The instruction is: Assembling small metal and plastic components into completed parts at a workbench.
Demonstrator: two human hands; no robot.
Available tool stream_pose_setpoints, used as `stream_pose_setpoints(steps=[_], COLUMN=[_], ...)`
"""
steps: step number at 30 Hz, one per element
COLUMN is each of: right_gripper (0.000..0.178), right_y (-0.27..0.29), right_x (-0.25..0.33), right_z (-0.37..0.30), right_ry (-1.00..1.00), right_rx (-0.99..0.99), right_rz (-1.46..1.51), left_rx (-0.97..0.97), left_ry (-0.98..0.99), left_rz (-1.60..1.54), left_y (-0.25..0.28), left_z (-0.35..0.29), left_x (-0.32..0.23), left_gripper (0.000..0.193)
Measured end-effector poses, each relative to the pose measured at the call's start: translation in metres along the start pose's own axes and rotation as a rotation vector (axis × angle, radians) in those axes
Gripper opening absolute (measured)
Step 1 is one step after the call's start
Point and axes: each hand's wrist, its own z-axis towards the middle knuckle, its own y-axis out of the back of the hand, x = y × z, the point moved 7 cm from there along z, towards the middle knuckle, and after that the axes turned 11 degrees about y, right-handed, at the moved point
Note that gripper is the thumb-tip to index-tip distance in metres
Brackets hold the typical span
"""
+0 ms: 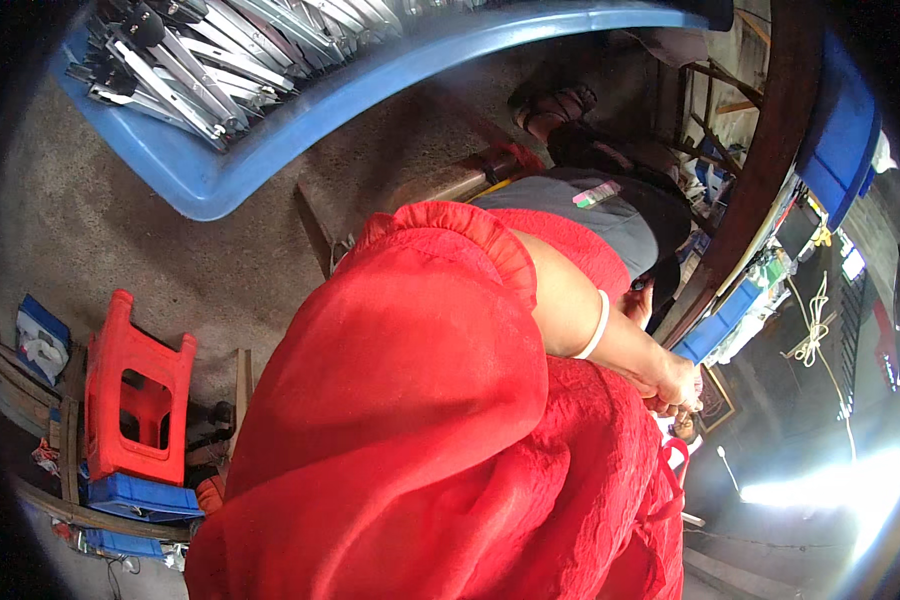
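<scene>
The view is strongly tilted, and my red garment (pixel 420 380) fills its middle. From a ruffled red sleeve my bare left forearm runs right, with a white band (pixel 598 325) at the wrist. My left hand (pixel 678 388) is closed, its fingers bent together near the garment's edge; whatever it holds, if anything, is hidden. Behind that forearm shows part of what seems my right hand (pixel 638 302), beside something dark; its fingers are mostly covered. Grey cloth (pixel 555 200) with a small coloured patch lies over the lap. A foot in a dark sandal (pixel 560 108) shows farther up.
A large blue tub (pixel 210 185) full of metal bars (pixel 205 75) with black fittings stands at the upper left. A red plastic stool (pixel 110 400) and a blue crate (pixel 142 497) are at the left. Blue containers (pixel 725 315) and small items line a wooden-edged surface at the right.
</scene>
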Motion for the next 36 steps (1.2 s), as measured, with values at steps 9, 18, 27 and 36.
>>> stream_pose_setpoints(steps=[9,18,27,36], right_gripper=[0.018,0.017,0.024,0.023], right_y=[-0.008,-0.026,-0.138,-0.159], right_x=[0.011,-0.002,0.041,0.117], right_z=[-0.010,-0.015,-0.063,-0.088], right_ry=[-0.049,-0.096,0.022,0.375], right_rx=[-0.045,-0.053,0.052,0.327], right_rz=[-0.121,-0.178,-0.780,-0.008], left_rx=[-0.016,-0.020,-0.244,-0.327], left_ry=[0.054,0.022,-0.157,-0.007], left_rz=[-0.028,0.008,0.232,0.090], left_y=[0.004,0.010,0.023,0.006], left_z=[0.013,0.009,-0.010,-0.026], left_x=[0.005,0.001,-0.046,-0.066], left_gripper=[0.029,0.032,0.026,0.027])
